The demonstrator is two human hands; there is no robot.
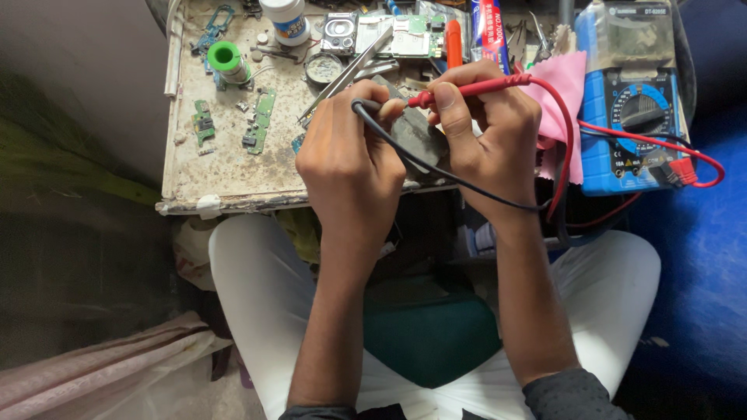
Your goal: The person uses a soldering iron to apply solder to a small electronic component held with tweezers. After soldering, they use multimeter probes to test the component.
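Note:
My left hand (pixel 350 159) grips a black test probe (pixel 364 106), whose black lead (pixel 436 173) runs right across the bench edge. My right hand (pixel 486 132) grips a red test probe (pixel 475 88); its red lead (pixel 568 148) loops down and back up to a blue multimeter (pixel 630 128) at the right. Both probe tips meet over a dark flat device (pixel 416 136) lying under my hands, mostly hidden by them.
A worn, stained bench top (pixel 226 167) carries small green circuit boards (pixel 261 120), a green solder spool (pixel 226 58), a white jar (pixel 285 19), tweezers (pixel 342 74), a glue tube and a pink cloth (pixel 564 85). My white-trousered knees lie below the bench edge.

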